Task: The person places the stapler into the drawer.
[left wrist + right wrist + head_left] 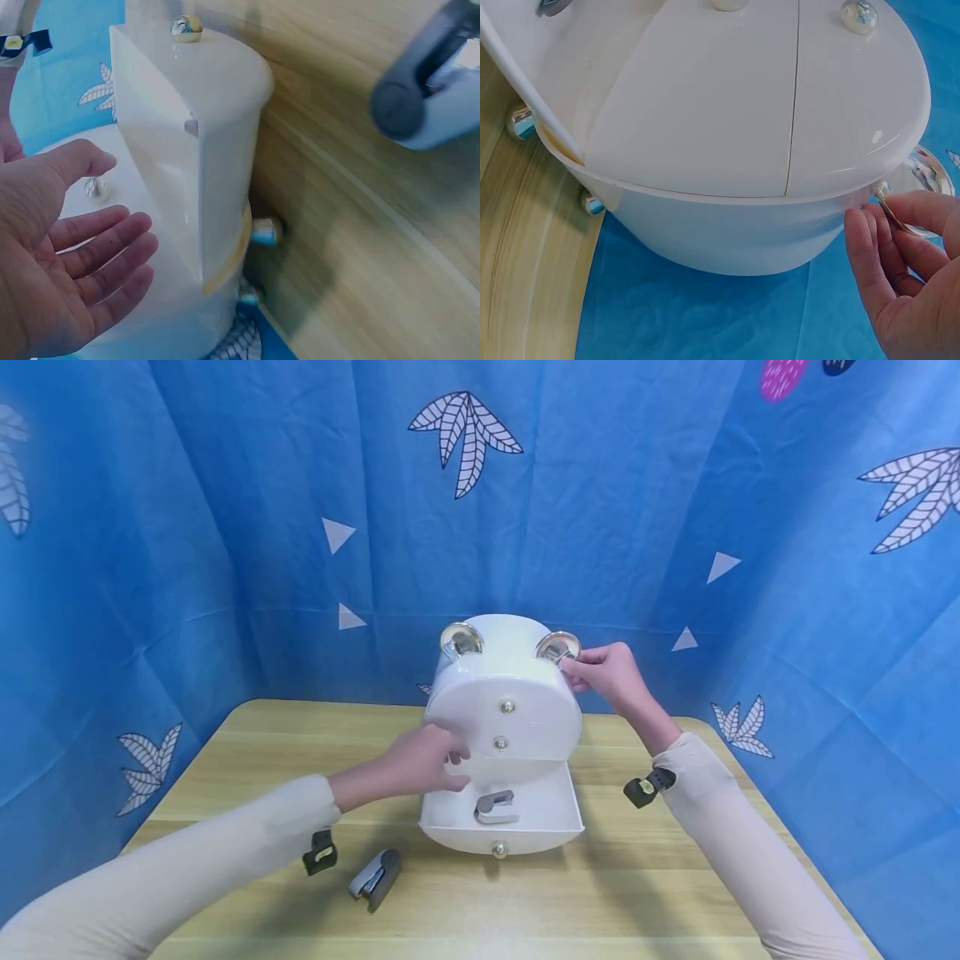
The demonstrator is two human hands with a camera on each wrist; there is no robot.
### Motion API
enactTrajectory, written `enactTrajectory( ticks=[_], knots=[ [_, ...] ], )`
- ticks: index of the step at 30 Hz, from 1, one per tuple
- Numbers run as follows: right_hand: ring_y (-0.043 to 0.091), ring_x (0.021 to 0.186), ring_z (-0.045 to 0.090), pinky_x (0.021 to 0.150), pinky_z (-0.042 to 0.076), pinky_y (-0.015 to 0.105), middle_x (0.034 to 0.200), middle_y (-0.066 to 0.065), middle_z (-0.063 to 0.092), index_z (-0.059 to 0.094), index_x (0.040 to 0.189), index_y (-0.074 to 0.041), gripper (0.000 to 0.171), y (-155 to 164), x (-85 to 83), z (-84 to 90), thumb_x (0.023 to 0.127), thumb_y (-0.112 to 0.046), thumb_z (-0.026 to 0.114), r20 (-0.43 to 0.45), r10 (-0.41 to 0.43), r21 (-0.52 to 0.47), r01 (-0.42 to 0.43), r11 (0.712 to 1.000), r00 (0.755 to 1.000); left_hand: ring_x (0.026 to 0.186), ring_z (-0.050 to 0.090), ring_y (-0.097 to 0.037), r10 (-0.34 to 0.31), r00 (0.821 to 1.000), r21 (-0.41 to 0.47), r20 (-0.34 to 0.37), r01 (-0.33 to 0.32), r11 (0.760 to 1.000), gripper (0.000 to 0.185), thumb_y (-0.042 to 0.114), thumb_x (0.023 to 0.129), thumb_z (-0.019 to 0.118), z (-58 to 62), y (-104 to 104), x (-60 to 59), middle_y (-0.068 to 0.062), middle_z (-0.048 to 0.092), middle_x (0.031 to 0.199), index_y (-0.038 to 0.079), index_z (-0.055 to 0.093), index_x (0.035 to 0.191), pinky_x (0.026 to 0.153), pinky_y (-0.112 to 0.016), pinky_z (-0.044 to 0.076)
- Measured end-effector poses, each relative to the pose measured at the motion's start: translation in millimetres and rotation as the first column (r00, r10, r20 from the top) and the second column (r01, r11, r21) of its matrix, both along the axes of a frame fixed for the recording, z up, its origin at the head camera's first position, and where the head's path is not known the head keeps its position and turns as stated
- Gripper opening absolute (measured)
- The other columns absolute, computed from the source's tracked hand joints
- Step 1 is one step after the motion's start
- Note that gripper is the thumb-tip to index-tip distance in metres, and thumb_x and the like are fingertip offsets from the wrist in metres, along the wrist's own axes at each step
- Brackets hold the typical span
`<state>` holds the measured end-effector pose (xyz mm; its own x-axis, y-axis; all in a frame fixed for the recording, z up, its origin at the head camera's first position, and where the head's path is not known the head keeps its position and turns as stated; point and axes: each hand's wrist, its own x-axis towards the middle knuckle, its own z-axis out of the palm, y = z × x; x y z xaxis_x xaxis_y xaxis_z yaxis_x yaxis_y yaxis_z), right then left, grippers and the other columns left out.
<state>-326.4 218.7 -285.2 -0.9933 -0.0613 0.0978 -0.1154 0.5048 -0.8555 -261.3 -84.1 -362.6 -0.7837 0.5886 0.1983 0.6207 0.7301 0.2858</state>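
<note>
Hands at the white drawer box (502,710), its bottom drawer (501,827) pulled out.
Right hand (611,675) pinches, it seems, the shiny ear (557,647); left hand (420,760) flat-fingered, empty, beside the box's left edge.

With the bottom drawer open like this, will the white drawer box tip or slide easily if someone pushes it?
Probably it slides: the white drawer box looks like smooth, glossy plastic standing on small round feet on the table. It may lean forward, since the open drawer sticks out with a stapler inside. The right hand steadies its top.

White rounded drawer box (504,710) stands upright on table, bottom drawer (501,823) apparently pulled open.
</note>
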Motion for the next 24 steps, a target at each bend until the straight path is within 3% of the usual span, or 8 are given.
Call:
enactTrajectory(
  ticks=[5,12,17,24],
  knots=[
    [0.012,0.074,0.073,0.076,0.064,0.031,0.084,0.006,0.076,0.077,0.106,0.004,0.032,0.0,-0.2,-0.4,0.095,-0.026,0.073,0.0,0.0,0.008,0.0,1.0,1.0,0.081,0.068,-0.015,0.051,0.999,0.073,-0.01,-0.05,0.996,0.026,0.027,0.081,0.082,-0.1,-29.2,8.5,-0.002,0.076,0.092,0.012,0.076,0.101,0.063,-0.026,0.053],
    [0.009,0.075,0.074,0.08,0.064,0.034,0.091,0.008,0.076,0.076,0.11,0.004,0.033,0.1,-0.7,0.3,0.096,-0.025,0.072,0.016,-0.01,0.011,0.009,1.0,1.0,0.09,0.068,-0.017,0.117,0.993,0.106,-0.03,-0.113,0.988,0.029,0.03,0.08,0.081,-17.8,-60.5,18.3,0.002,0.074,0.096,0.013,0.077,0.104,0.072,-0.031,0.057],
    [0.009,0.076,0.074,0.079,0.064,0.031,0.09,0.007,0.076,0.076,0.111,0.004,0.034,-0.7,0.2,2.2,0.096,-0.026,0.073,0.021,-0.017,0.014,0.017,1.0,1.0,0.088,0.07,-0.021,0.116,0.993,0.003,0.036,-0.116,0.993,0.041,0.042,0.077,0.081,-33.7,-74.2,27.7,0.0,0.074,0.094,0.011,0.076,0.103,0.07,-0.033,0.056],
    [0.01,0.076,0.074,0.079,0.064,0.03,0.087,0.005,0.075,0.076,0.11,0.003,0.033,-1.9,0.5,1.6,0.095,-0.027,0.073,0.023,-0.023,0.015,0.022,1.0,0.999,0.077,0.061,-0.01,0.067,0.99,-0.129,0.126,-0.051,0.99,0.046,0.05,0.072,0.083,-52.4,-81.6,40.0,0.005,0.07,0.086,0.013,0.074,0.098,0.061,-0.029,0.049]
  ],
)
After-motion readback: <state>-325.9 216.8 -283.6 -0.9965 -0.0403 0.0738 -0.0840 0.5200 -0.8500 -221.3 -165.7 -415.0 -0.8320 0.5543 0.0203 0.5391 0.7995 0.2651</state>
